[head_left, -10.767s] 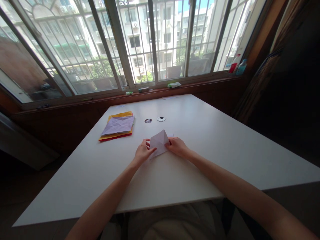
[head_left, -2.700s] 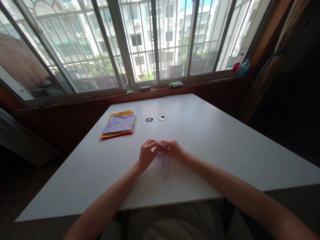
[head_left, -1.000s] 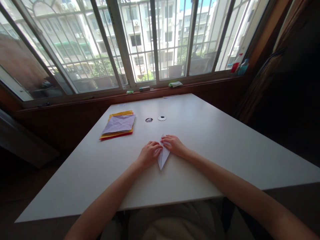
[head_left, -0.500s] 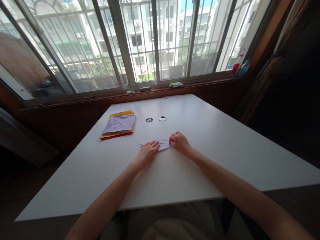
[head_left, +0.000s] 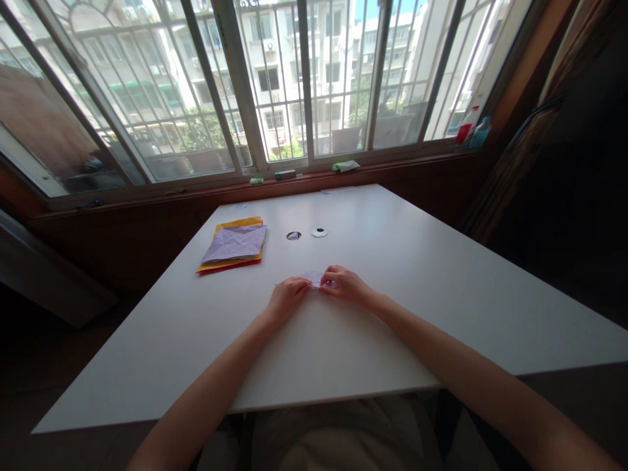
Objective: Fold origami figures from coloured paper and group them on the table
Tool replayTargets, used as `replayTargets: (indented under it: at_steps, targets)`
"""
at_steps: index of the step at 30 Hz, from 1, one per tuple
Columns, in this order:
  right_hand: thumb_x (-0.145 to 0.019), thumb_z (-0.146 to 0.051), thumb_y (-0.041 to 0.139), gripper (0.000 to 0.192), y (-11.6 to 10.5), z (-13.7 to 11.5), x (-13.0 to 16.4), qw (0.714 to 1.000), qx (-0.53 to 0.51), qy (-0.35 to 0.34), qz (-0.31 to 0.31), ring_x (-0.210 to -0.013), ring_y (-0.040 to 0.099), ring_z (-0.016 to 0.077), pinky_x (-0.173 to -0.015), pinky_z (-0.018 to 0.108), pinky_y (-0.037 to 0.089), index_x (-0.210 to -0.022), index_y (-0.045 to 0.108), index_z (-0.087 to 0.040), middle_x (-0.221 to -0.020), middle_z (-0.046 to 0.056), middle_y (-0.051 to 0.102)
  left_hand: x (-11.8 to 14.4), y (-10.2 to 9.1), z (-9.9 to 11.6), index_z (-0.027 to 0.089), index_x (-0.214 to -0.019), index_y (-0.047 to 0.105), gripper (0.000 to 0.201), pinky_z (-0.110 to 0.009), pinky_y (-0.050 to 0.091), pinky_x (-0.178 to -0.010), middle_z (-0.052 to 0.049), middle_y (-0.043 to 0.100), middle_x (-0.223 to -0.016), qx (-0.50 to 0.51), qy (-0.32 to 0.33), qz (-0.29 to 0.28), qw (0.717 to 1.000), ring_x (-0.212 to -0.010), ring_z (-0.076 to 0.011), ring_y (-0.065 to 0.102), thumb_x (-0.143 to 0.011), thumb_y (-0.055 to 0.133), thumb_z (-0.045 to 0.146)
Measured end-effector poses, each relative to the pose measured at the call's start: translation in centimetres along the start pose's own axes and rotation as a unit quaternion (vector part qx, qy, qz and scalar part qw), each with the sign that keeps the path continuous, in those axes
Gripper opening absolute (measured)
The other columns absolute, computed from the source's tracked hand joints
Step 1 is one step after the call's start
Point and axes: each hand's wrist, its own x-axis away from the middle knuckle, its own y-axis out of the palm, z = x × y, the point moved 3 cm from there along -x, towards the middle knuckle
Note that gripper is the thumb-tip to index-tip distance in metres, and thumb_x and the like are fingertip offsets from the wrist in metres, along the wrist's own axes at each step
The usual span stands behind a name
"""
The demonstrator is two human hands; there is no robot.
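A small folded piece of pale lilac paper [head_left: 314,277] lies flat on the white table [head_left: 392,288], mostly covered by my fingers. My left hand [head_left: 287,296] presses on its left part. From the other side, my right hand [head_left: 345,286] pinches and presses its right part with curled fingers. The two hands nearly meet over the paper. Its exact folded shape is hidden.
A stack of coloured sheets [head_left: 234,246] with a creased lilac one on top lies at the table's left rear. Behind the hands sit a cable hole [head_left: 293,235] and its cap [head_left: 318,232]. Small items and two bottles [head_left: 470,127] stand on the window sill.
The narrow folded paper, pointing toward me a second ago, now lies sideways. My right hand has slid left over it, close to my left hand.
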Motion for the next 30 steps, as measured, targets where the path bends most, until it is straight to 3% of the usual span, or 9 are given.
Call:
replayTargets:
  at_steps: [10,15,22,30]
  targets:
    - [-0.075,-0.014,0.052,0.013,0.4,0.2,0.0,1.0,-0.011,-0.004,-0.004,-0.071,0.052,0.0123,-0.066,0.023,0.04,-0.079,0.063,-0.019,-0.077,0.003,0.056,0.1,0.4,-0.1,0.025,-0.093,0.062,0.021,-0.026,0.045,-0.073,-0.001,0.065,-0.09,-0.043,-0.03,0.015,0.998,-0.081,-0.0147,0.058,-0.08,0.046,0.019]
    - [-0.075,-0.013,0.052,0.014,0.4,0.1,0.0,1.0,-0.012,-0.002,0.009,-0.075,0.052,0.0133,-0.068,0.025,0.04,-0.081,0.063,-0.02,-0.079,0.003,0.056,0.0,0.2,0.3,0.025,-0.089,0.063,0.02,-0.026,0.044,-0.077,0.0,0.062,-0.092,-0.052,0.007,0.005,0.999,-0.087,-0.0146,0.054,-0.078,0.049,0.016]
    - [-0.073,-0.013,0.053,0.013,0.1,-0.5,0.0,1.0,-0.016,0.004,0.017,-0.07,0.051,0.0126,-0.065,0.023,0.04,-0.073,0.065,-0.018,-0.074,0.004,0.057,0.2,-0.1,1.2,0.026,-0.086,0.066,0.017,-0.033,0.041,-0.074,-0.005,0.054,-0.085,-0.144,0.022,0.018,0.989,-0.081,-0.0175,0.049,-0.077,0.054,0.034]
    - [-0.071,-0.012,0.053,0.016,0.0,-1.2,0.2,0.998,-0.062,-0.021,0.01,-0.068,0.051,0.0112,-0.063,0.022,0.04,-0.073,0.066,-0.019,-0.074,0.002,0.056,0.5,0.3,1.9,0.024,-0.093,0.062,0.022,-0.03,0.041,-0.074,-0.005,0.055,-0.086,-0.124,0.024,0.016,0.992,-0.081,-0.0168,0.05,-0.08,0.048,0.035]
